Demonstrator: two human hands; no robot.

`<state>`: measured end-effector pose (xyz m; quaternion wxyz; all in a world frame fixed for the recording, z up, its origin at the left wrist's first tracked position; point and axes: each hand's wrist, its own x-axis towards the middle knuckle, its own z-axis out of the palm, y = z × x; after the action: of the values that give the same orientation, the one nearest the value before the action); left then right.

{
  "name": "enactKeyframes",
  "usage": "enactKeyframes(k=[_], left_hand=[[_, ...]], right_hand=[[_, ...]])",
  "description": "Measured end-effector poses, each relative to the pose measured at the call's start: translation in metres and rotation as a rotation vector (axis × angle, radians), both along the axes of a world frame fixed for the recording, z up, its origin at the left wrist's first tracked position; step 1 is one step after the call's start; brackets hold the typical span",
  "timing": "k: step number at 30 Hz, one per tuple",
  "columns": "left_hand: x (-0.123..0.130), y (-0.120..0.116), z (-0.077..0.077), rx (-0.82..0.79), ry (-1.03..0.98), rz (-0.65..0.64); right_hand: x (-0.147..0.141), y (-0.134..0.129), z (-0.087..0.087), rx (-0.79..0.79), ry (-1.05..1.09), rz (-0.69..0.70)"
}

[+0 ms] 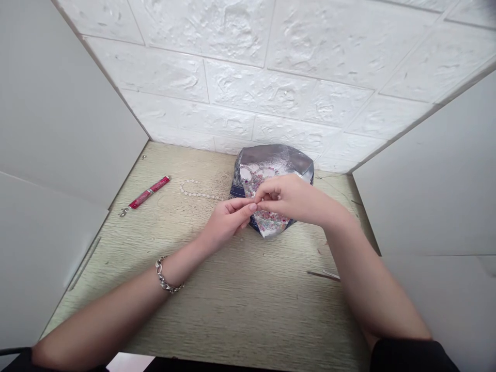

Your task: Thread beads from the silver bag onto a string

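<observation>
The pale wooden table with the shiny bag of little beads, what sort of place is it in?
Probably a small craft corner: a silver-lined bag of tiny multicoloured beads, a curved string of whitish beads, and a pale wooden tabletop between flat grey panels.

A white wall (232, 85) embossed in a brick pattern backs a pale, wood-grained counter (240, 305); plain greyish-white panels (65, 108) flank it on both sides.
</observation>
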<state>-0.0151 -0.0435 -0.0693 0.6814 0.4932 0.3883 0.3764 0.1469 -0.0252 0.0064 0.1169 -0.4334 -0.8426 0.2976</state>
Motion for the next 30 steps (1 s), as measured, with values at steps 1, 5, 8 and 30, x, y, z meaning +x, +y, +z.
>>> enactKeyframes(k=[1, 5, 8, 30], left_hand=[[-0.001, 0.002, 0.000, -0.018, 0.007, -0.007], [-0.004, 0.009, -0.002, -0.052, 0.000, -0.017], [-0.005, 0.013, -0.002, -0.041, 0.008, 0.006], [-0.006, 0.014, -0.007, -0.013, 0.005, 0.025]], right_hand=[[0.001, 0.000, 0.000, 0.006, 0.013, 0.001], [0.004, 0.002, 0.000, 0.030, 0.035, -0.025], [0.007, 0.005, -0.001, 0.038, 0.020, -0.061], [0.002, 0.003, -0.022, -0.071, -0.645, -0.149]])
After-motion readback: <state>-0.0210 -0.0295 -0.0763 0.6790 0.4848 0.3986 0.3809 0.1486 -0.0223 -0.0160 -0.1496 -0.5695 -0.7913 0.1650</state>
